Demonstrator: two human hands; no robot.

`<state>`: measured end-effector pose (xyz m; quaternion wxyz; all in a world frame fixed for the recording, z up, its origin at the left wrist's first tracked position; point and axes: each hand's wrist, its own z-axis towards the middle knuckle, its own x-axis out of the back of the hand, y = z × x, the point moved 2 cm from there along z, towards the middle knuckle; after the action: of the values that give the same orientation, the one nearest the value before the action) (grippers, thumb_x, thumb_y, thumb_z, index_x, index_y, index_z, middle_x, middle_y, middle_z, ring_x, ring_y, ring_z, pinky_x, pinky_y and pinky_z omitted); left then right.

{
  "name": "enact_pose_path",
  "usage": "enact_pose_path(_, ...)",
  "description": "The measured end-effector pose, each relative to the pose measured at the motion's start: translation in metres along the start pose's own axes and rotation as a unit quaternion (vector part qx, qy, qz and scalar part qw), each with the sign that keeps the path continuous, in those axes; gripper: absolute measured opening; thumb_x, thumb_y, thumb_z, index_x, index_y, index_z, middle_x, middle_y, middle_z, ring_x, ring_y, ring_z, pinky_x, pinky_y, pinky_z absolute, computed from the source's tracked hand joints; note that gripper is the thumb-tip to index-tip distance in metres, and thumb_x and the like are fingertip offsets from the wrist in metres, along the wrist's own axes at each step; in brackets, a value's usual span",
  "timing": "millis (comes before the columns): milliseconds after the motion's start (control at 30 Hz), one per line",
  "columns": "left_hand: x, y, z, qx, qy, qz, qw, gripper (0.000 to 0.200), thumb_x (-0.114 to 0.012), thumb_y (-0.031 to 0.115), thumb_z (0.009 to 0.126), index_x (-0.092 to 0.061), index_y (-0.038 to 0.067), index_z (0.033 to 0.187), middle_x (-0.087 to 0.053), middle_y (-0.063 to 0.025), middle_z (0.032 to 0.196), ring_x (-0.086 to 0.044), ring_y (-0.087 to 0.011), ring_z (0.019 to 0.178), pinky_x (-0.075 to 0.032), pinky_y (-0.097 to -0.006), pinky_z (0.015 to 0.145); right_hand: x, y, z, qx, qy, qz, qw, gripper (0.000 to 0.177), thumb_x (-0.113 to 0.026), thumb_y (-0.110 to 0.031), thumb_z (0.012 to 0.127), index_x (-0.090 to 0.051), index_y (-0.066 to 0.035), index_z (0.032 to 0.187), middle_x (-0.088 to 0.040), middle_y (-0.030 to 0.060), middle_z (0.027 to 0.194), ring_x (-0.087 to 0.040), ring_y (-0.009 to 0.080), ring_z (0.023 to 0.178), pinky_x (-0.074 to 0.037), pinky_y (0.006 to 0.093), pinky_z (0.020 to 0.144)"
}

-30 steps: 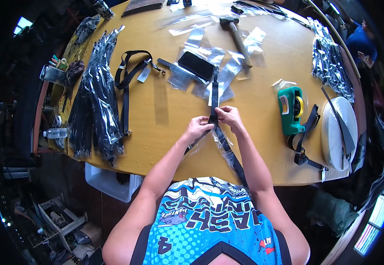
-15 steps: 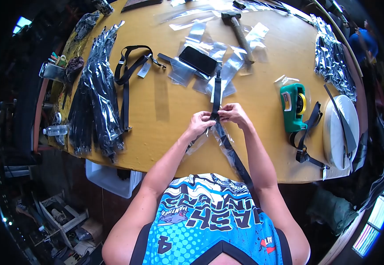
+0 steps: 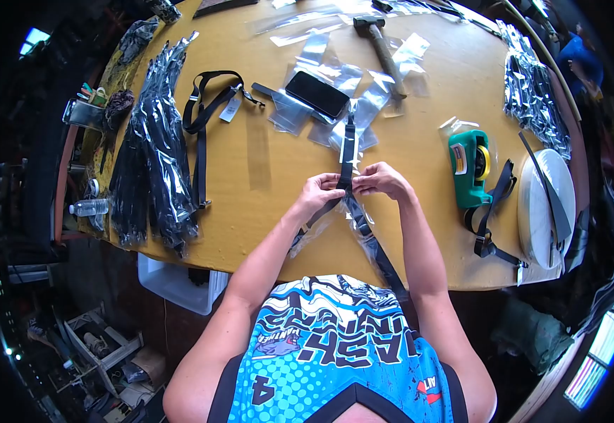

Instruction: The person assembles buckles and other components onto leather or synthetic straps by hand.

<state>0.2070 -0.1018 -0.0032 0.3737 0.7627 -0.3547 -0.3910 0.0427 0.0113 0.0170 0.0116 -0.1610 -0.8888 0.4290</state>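
Observation:
A black strap with a clip at its far end lies in front of me, with two lower branches running toward my body. Clear plastic wraps the right branch. My left hand pinches the strap where the branches meet. Just right of that junction, my right hand has its fingers closed at the strap's edge, where clear plastic shows; exactly what they grip is too small to make out. Beyond the strap, a black phone rests on clear plastic sleeves.
A hammer lies beyond the phone. Bagged black straps are heaped at left beside a loose strap. On the right are a green tape dispenser, a white round disc and more bagged straps.
My right hand has shifted slightly right and its fingers have moved a little along the strap's edge. My left hand still pinches the junction.

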Motion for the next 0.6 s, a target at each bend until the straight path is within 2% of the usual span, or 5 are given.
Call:
enact_pose_path(233,0.001,-0.003,0.000,0.005,0.016,-0.042,0.999,0.045,-0.067,-0.002,0.074,-0.050,-0.006,0.116,-0.060,-0.0140,0.108,-0.060,-0.0163,0.094,-0.049,-0.0258,0.084,0.001,0.000,0.000,-0.012,-0.005,-0.052,0.999,0.020,-0.072,-0.017,0.075,-0.063,0.001,0.076,-0.066,0.0078,0.075,-0.064,0.0118,0.067,-0.052,0.0210,0.062)
enact_pose_path(300,0.003,-0.005,0.000,-0.006,0.056,0.019,0.998,0.047,-0.068,-0.002,0.073,-0.049,-0.006,0.117,-0.059,-0.0151,0.110,-0.059,-0.0171,0.095,-0.049,-0.0261,0.084,0.000,0.002,0.000,-0.010,-0.001,-0.055,0.998,0.022,-0.073,-0.018,0.074,-0.062,0.001,0.075,-0.066,0.0081,0.073,-0.063,0.0112,0.065,-0.051,0.0205,0.060)
enact_pose_path(433,0.001,-0.001,-0.002,-0.016,0.039,0.018,0.999,0.052,-0.069,0.000,0.073,-0.047,-0.005,0.120,-0.057,-0.0166,0.114,-0.059,-0.0175,0.097,-0.048,-0.0267,0.086,0.000,0.001,-0.003,-0.008,-0.010,-0.101,0.995,0.026,-0.075,-0.022,0.072,-0.064,0.001,0.077,-0.066,0.0068,0.073,-0.063,0.0114,0.066,-0.051,0.0216,0.060)
enact_pose_path(533,-0.003,0.005,-0.005,-0.035,0.051,0.037,0.997,0.053,-0.070,0.000,0.073,-0.047,-0.003,0.121,-0.059,-0.0162,0.110,-0.060,-0.0167,0.094,-0.050,-0.0268,0.083,0.001,0.000,-0.003,-0.009,-0.011,-0.148,0.989,0.028,-0.074,-0.026,0.072,-0.065,0.000,0.078,-0.066,0.0062,0.073,-0.063,0.0118,0.067,-0.051,0.0226,0.061)
enact_pose_path(600,-0.004,0.007,-0.006,-0.008,0.051,0.033,0.998,0.053,-0.070,0.001,0.073,-0.047,-0.002,0.122,-0.062,-0.0151,0.104,-0.061,-0.0158,0.089,-0.052,-0.0260,0.079,0.000,0.000,-0.004,-0.010,-0.008,-0.173,0.985,0.030,-0.074,-0.028,0.073,-0.065,0.000,0.078,-0.066,0.0060,0.074,-0.063,0.0121,0.068,-0.050,0.0231,0.062)
